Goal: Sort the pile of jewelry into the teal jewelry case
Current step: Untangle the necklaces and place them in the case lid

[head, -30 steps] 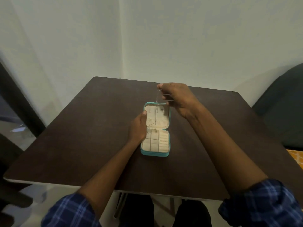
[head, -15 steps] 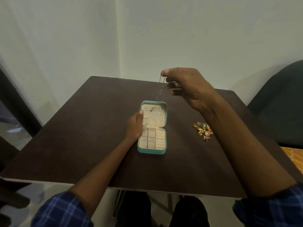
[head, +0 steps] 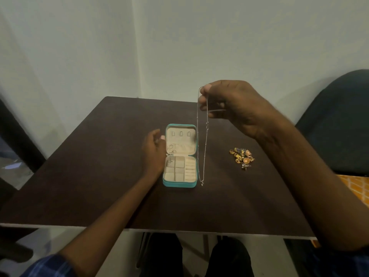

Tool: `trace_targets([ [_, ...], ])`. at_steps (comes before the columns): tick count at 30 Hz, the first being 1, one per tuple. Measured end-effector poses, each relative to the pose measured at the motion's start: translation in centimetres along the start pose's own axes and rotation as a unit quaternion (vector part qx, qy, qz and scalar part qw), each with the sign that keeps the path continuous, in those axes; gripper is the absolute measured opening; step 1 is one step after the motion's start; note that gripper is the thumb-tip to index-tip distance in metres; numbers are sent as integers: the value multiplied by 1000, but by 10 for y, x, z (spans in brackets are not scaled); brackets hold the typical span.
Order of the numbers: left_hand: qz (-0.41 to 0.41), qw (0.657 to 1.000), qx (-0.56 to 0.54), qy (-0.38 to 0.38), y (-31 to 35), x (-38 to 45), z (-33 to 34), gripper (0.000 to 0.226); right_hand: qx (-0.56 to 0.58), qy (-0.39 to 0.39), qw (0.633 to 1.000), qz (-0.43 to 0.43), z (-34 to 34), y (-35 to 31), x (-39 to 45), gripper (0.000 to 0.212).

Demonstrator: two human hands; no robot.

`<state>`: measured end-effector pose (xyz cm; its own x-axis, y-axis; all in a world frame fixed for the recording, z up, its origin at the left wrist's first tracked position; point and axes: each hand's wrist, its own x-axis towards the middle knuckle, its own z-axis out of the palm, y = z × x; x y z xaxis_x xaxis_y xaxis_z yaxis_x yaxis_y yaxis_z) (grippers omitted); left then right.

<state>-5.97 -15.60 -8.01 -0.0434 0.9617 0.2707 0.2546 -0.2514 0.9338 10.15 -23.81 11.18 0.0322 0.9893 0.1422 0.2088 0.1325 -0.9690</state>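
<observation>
One chain (head: 201,148) pinched, right hand (head: 235,104) | pile (head: 242,157) right of case (head: 179,183)

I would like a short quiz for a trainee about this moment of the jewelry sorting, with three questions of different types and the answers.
1. True or false: the teal jewelry case lies open on the table.
2. Multiple choice: what does the right hand hold? A) a ring B) a thin silver chain necklace C) the case lid
3. Fill in the blank: the pile of gold-coloured jewelry lies on the ______ side of the case, apart from it.

Key
1. True; its cream lining shows.
2. B; it is pinched at the top and hangs down beside the case.
3. Right; the left hand is at the case's opposite edge.
</observation>
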Motion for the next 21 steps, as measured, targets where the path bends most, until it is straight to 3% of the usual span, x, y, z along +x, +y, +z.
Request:
trace_targets([
  [2,38,997,-64,-8,29,-11,-1,27,10,-7,1000,0,-1,0,-4,12],
  [6,99,976,-142,-135,88,-38,0,26,10,-11,1000,-7,-3,2,-10,10],
  [10,74,950,-179,-245,109,-58,8,21,0,7,1000,-6,-7,3,-12,10],
  [21,-23,932,-229,-281,98,-78,17,15,-36,-11,998,50,-28,5,-19,12],
])
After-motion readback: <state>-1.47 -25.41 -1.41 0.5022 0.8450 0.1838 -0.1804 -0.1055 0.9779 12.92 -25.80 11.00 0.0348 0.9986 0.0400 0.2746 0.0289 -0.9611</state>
